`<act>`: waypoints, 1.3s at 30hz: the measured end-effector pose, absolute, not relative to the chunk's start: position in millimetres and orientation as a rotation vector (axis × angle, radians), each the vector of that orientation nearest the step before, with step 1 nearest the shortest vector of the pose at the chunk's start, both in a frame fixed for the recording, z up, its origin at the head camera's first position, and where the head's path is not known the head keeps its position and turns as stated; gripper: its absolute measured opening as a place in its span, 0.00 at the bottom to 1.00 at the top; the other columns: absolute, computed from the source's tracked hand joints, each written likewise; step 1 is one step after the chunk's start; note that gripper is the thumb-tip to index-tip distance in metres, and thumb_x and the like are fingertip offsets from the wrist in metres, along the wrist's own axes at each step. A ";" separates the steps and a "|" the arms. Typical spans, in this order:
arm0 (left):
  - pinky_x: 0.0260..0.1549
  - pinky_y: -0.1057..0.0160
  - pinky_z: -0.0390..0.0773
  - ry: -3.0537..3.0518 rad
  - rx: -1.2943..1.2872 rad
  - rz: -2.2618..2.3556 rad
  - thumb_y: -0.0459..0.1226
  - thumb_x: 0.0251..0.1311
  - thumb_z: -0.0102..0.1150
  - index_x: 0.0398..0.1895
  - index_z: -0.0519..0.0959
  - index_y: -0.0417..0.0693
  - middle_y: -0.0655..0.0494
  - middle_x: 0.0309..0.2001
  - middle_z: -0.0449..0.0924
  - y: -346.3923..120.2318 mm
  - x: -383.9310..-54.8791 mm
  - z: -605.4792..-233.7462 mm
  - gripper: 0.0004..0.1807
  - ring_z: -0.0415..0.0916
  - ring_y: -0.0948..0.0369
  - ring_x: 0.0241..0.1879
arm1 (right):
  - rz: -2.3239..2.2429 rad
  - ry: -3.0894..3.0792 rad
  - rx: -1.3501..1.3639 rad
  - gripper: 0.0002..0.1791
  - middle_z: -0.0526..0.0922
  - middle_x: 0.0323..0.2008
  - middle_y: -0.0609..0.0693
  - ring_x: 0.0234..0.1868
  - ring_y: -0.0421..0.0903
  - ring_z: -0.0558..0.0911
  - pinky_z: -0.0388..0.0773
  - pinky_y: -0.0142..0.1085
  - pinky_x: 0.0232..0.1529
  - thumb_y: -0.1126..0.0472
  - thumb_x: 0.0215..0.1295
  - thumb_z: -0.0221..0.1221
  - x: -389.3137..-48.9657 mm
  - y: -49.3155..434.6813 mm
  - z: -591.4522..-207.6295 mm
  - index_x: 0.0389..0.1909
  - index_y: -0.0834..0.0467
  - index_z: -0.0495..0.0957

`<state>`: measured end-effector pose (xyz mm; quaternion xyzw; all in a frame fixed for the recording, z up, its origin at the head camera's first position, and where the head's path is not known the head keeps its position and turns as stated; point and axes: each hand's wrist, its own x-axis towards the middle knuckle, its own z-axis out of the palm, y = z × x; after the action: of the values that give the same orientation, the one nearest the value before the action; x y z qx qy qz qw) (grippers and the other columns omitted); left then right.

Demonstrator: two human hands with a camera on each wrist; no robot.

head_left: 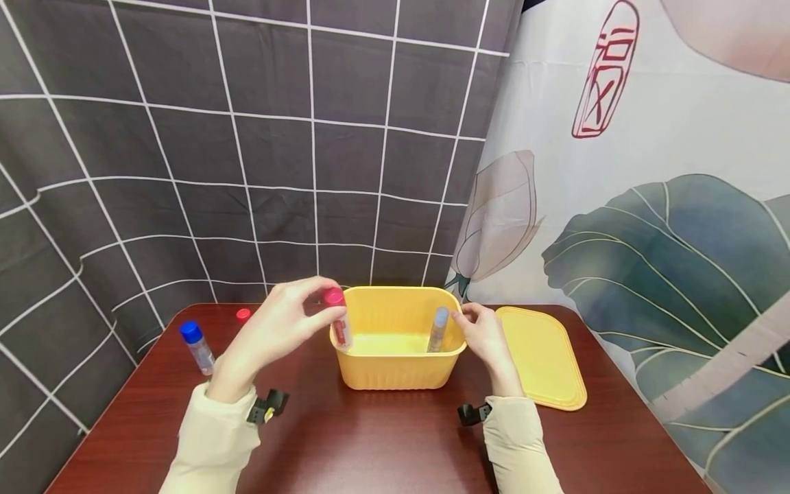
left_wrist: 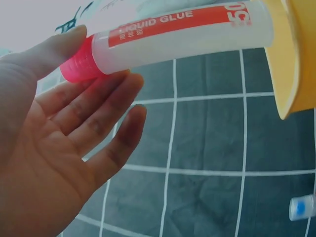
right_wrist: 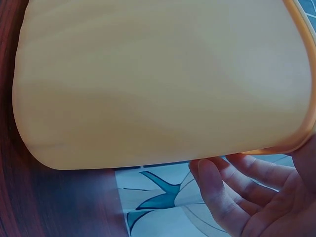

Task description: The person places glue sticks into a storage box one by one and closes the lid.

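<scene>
My left hand (head_left: 278, 326) pinches the pink cap of a liquid glue bottle (left_wrist: 182, 32) between thumb and fingers. That bottle hangs cap up at the left end of a yellow plastic box (head_left: 398, 370), its lower end just inside the rim; red lettering shows on its label in the left wrist view. At the box's right end, my right hand (head_left: 487, 336) holds the rim, fingers against the outer wall in the right wrist view. Inside the box, a bottle with a pale blue cap (head_left: 438, 329) leans at the right.
A yellow lid (head_left: 543, 357) lies flat on the dark red table (head_left: 395, 446), right of the box. On the left stands a blue-capped bottle (head_left: 197, 346). A red cap (head_left: 243, 315) shows beyond my left hand. A grey grid cloth (head_left: 265, 151) hangs behind the table.
</scene>
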<state>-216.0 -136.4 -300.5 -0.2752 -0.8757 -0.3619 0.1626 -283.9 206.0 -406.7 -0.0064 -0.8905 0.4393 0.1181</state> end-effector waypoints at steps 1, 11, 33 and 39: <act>0.37 0.60 0.79 -2.505 -0.816 -1.025 0.43 0.57 0.70 0.43 0.82 0.55 0.68 0.33 0.80 -133.0 -221.3 -298.5 0.12 0.77 0.66 0.33 | 1.285 -2.603 -0.017 0.15 0.84 0.35 0.57 0.35 0.50 0.81 0.79 0.41 0.37 0.57 0.68 0.60 -284.0 206.2 -406.6 0.46 0.65 0.81; 0.37 0.63 0.77 -2.656 -1.056 -0.931 0.42 0.57 0.70 0.40 0.82 0.50 0.65 0.30 0.81 -87.9 -272.6 -287.6 0.10 0.77 0.66 0.33 | 1.287 -2.591 -0.002 0.14 0.83 0.34 0.56 0.33 0.50 0.80 0.79 0.39 0.36 0.58 0.67 0.61 -284.5 206.2 -407.1 0.46 0.65 0.81; 0.34 0.66 0.74 -2.988 -1.193 -0.487 0.43 0.59 0.68 0.37 0.82 0.50 0.60 0.28 0.78 -10.5 -332.6 -293.5 0.09 0.73 0.61 0.32 | 1.284 -2.590 -0.008 0.14 0.82 0.31 0.55 0.32 0.50 0.79 0.77 0.37 0.33 0.58 0.67 0.61 -283.8 206.4 -405.5 0.44 0.66 0.81; 0.33 0.65 0.73 -3.055 -1.179 -0.406 0.42 0.58 0.69 0.36 0.81 0.48 0.58 0.29 0.78 2.7 -338.0 -295.9 0.09 0.73 0.61 0.32 | 1.275 -2.592 -0.007 0.14 0.82 0.31 0.55 0.32 0.50 0.79 0.78 0.38 0.33 0.58 0.67 0.61 -283.8 205.2 -405.2 0.44 0.66 0.81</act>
<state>-338.0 2.7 -295.9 -0.3562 -0.9229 -0.1227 -0.0788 -283.8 205.2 -405.2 -0.0024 -0.8902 0.4378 0.1260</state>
